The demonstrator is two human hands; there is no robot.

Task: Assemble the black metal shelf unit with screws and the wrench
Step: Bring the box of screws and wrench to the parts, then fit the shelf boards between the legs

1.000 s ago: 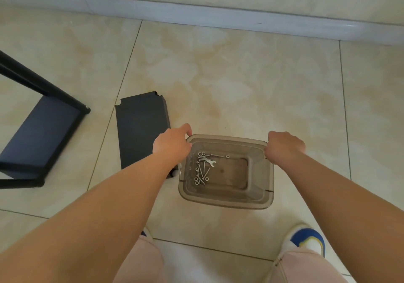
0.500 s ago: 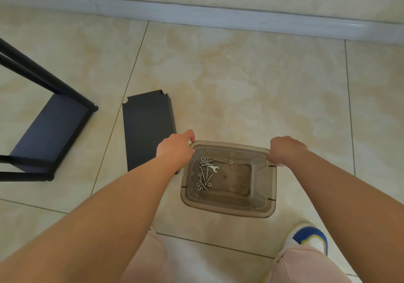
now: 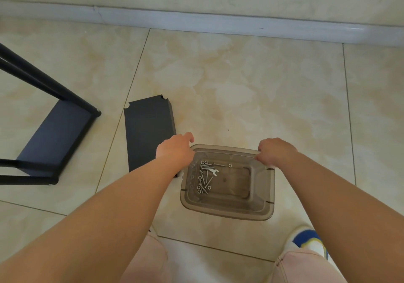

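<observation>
Pale pink trouser knees point(image 3: 150, 261) sat lowest in the view, and beside the right one a white shoe with a blue toe point(image 3: 310, 240) rested on the floor point(image 3: 240, 86). Both bare forearms reached forward from there. Ahead of them stood a smoky, see-through plastic bin point(image 3: 227, 211), rectangular with rounded corners and a raised panel moulded into its bottom. Down inside, bunched toward its left side, lay a scatter of silver screws point(image 3: 204, 179) with washers or nuts among them, and a small flat wrench point(image 3: 214, 172) lay just beside that heap. The left hand point(image 3: 175, 150) gripped the bin's far left corner, back of the hand up, fingers curled over the rim. The right hand point(image 3: 274, 151) held the far right corner the same way, knuckles bent, fingertips tucked over the edge. Both wrists were angled down.

Just left of the bin, lying flat on the floor, was a loose black metal shelf panel point(image 3: 148, 134), matte, long and narrow, with notched far corners and a folded lip along its right edge. Well apart, at the left edge, lay the partly built shelf frame point(image 3: 54, 134) on its side: round black tubes with one dark panel fixed between them. The floor was glossy cream tile with marbled tan patches and thin dark grout lines. Beyond it ran a pale baseboard point(image 3: 218, 23) below a light wall.
</observation>
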